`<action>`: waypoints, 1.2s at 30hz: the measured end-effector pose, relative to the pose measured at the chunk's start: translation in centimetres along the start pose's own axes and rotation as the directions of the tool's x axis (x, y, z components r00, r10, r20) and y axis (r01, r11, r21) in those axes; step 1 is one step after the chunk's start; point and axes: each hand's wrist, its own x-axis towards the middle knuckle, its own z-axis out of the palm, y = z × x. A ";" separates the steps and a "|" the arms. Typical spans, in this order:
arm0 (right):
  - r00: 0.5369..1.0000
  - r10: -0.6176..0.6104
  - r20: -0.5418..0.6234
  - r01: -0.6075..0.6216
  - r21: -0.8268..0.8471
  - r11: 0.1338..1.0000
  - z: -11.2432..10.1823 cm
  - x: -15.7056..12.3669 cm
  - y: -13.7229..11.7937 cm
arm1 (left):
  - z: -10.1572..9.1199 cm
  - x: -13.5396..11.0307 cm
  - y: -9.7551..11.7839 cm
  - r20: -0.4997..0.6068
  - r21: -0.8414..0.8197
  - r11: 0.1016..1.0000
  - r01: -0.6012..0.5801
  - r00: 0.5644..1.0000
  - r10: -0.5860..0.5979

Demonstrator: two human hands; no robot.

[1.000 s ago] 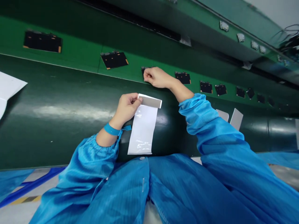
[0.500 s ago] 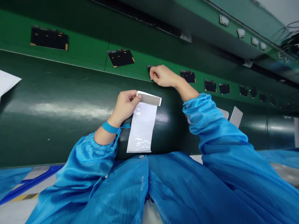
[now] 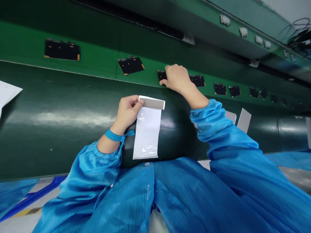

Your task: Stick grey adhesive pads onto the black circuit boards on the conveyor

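Observation:
Between the thumb and fingers of my left hand (image 3: 129, 110) is the top end of a white film sheet (image 3: 147, 132) with a grey strip (image 3: 153, 103) across it. The sheet hangs toward me over the dark green bench. My right hand (image 3: 178, 77) reaches over a black circuit board (image 3: 162, 74) on the bright green belt. Its thumb is at the near edge and its fingertips are at the far edge, closed about the board. The board's right part is hidden under the hand.
More black boards lie along the belt, one at far left (image 3: 62, 50), another (image 3: 131, 65) nearer, several to the right (image 3: 220, 89). White paper (image 3: 8, 94) lies at left. Pale cards (image 3: 244, 120) stand beyond my right sleeve. Small white parts (image 3: 224, 20) sit on the upper shelf.
My right hand has gone from a pinch over the board's left part to a wider hold across it. The boards have shifted right along the belt. My left hand keeps the sheet.

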 end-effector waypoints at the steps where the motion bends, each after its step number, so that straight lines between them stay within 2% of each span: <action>1: 1.000 0.001 -0.001 0.000 0.071 0.997 -0.6 -0.9 -0.7 | 0.0 -0.1 0.1 -0.008 0.006 1.000 -0.008 1.000 0.008; 3: 0.996 -0.055 0.066 0.034 0.291 0.956 -1.5 -3.4 -2.5 | 0.1 -0.2 0.4 -0.025 0.032 0.999 -0.027 0.999 0.027; 5: 0.983 -0.132 0.128 0.047 0.522 0.852 -1.8 -6.0 -4.4 | 0.2 -0.2 0.6 -0.074 0.050 0.997 -0.052 0.996 0.055; 7: 0.988 -0.103 0.113 0.004 0.655 0.756 -1.3 -8.1 -6.1 | 0.4 -0.3 0.8 -0.105 0.035 0.996 -0.085 0.991 0.088; 10: 0.998 0.057 0.039 -0.067 0.728 0.682 -0.2 -9.6 -7.9 | 0.5 -0.3 0.9 -0.062 -0.013 0.994 -0.109 0.992 0.108; 12: 0.992 0.122 0.020 -0.095 0.757 0.647 0.6 -9.6 -8.5 | 0.4 -0.3 0.9 -0.038 -0.018 0.997 -0.079 0.996 0.078; 15: 0.981 0.192 0.015 -0.127 0.801 0.586 1.2 -9.4 -8.9 | 0.0 -0.4 0.8 -0.070 -0.018 1.000 -0.021 0.997 0.019; 18: 0.977 0.206 0.053 -0.153 0.849 0.506 1.4 -9.4 -8.8 | -0.5 -0.3 1.0 -0.091 -0.013 1.000 -0.011 0.996 0.010; 21: 0.982 0.149 0.116 -0.172 0.876 0.450 1.0 -9.7 -8.6 | -0.8 -0.2 1.2 -0.100 0.013 1.000 -0.003 0.995 0.005; 24: 0.988 0.105 0.115 -0.152 0.854 0.497 0.4 -9.8 -8.4 | -1.0 -0.1 1.3 -0.098 0.045 0.999 0.007 0.995 -0.003; 28: 0.996 0.072 0.060 -0.093 0.705 0.703 -0.6 -10.0 -8.2 | -1.1 0.0 1.2 -0.059 0.082 0.997 0.016 0.998 -0.011; 30: 0.999 0.033 0.040 -0.051 0.626 0.778 -0.8 -10.1 -8.2 | -1.0 0.0 1.2 -0.042 0.080 0.997 0.019 0.999 -0.016; 33: 0.998 0.032 -0.045 0.001 0.589 0.808 -0.5 -10.0 -8.0 | -0.9 0.0 1.1 -0.031 0.071 0.997 0.023 0.999 -0.021; 36: 0.994 0.071 -0.087 -0.003 0.614 0.789 -0.1 -9.8 -7.7 | -0.9 0.0 1.0 -0.025 0.064 0.998 0.025 0.999 -0.023</action>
